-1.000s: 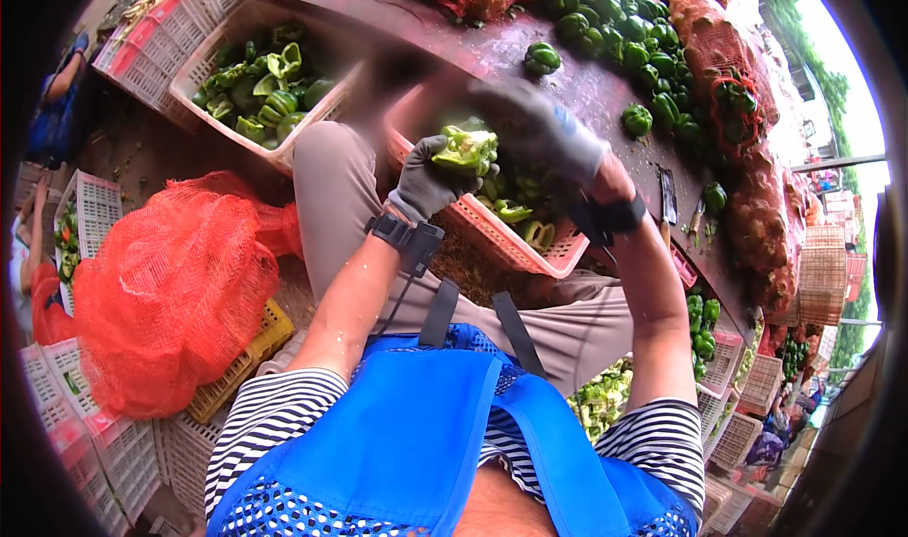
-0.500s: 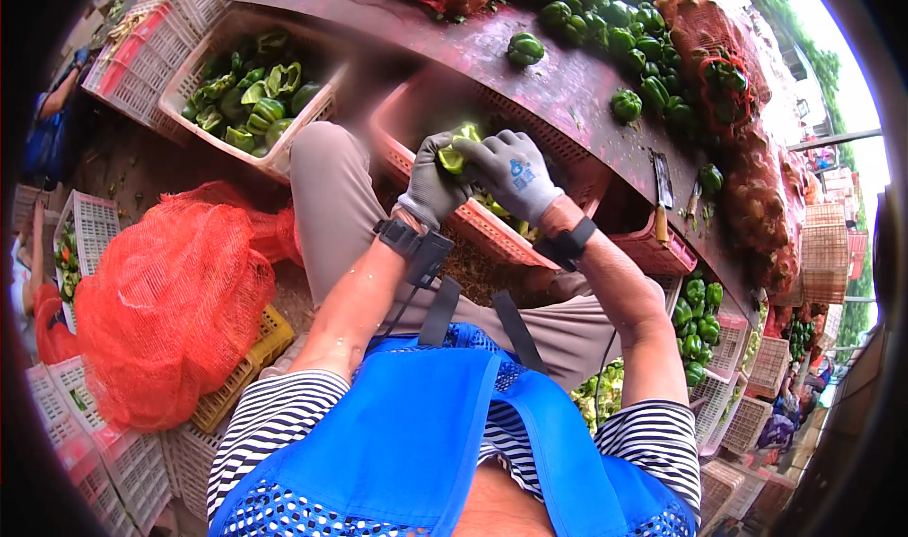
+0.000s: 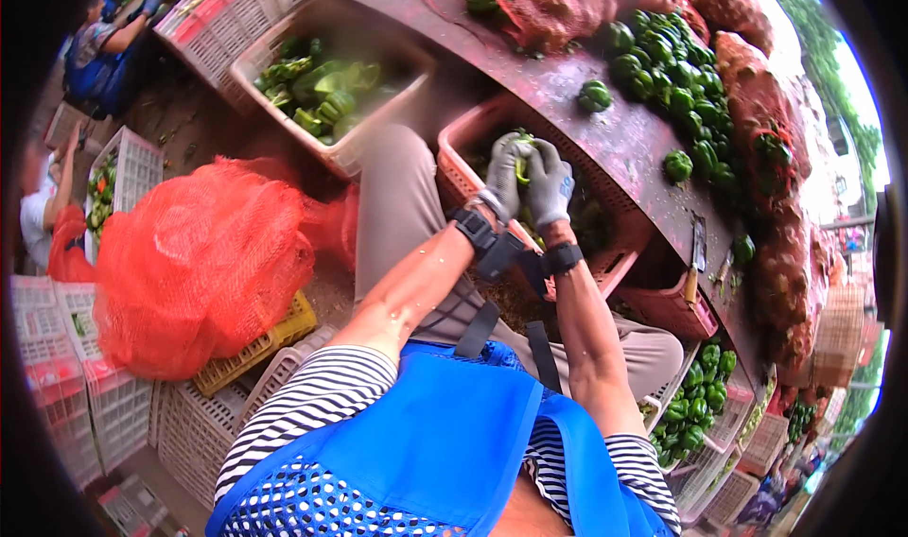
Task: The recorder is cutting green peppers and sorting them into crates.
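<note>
Both my hands, in grey gloves, are together over a pink crate at the centre, which has green pepper pieces in it. My left hand is closed on a light green pepper piece. My right hand is closed on the same piece from the right, and the fingers of both hands hide much of it. A cream crate of cut green peppers stands up and left of them. To the right, a knife lies at the metal table's edge.
Green peppers and red mesh sacks lie on the table. An orange mesh bag sits at left among stacked crates. Two people are at far left. More peppers are at lower right.
My right hand has come down from a blurred raised spot to join my left hand on the pepper. The whole view has shifted, and both hands appear lower over the pink crate.
</note>
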Tool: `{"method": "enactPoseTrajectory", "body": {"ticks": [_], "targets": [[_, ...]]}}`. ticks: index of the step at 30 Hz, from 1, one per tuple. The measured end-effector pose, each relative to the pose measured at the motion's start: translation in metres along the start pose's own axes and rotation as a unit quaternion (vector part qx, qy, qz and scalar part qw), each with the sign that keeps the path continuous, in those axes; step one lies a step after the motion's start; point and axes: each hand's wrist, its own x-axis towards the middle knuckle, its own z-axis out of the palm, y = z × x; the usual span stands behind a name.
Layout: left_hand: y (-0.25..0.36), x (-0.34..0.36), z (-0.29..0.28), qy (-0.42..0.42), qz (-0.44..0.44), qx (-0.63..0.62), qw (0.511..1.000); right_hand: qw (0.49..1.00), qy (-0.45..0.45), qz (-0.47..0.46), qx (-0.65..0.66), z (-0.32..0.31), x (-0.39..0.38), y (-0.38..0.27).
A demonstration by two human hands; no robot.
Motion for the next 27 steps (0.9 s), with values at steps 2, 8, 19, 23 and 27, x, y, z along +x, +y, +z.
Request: {"method": "enactPoseTrajectory", "body": {"ticks": [2, 8, 19, 23, 27], "targets": [[0.020, 0.023, -0.002, -0.108, -0.067, -0.077, 0.989, 0.914, -0.113, 0.067, 0.384, -0.008, 0.022, -0.002], [0.133, 0.100, 0.023, -0.230, -0.042, 0.161, 0.959, 0.789, -0.110, 0.096, 0.597, -0.111, 0.048, 0.018], [0.261, 0.216, -0.061, 0.058, 0.161, 0.686, 0.707, 0.897, 0.005, 0.191, -0.399, -0.413, -0.135, 0.208], [0.154, 0.216, 0.044, -0.216, 0.167, 0.762, 0.587, 0.795, -0.113, 0.390, -0.451, -0.434, -0.269, 0.270], [0.068, 0.196, 0.151, -0.379, 0.081, 0.780, 0.491, 0.722, -0.247, 0.535, -0.362, -0.410, -0.373, 0.288]]}}
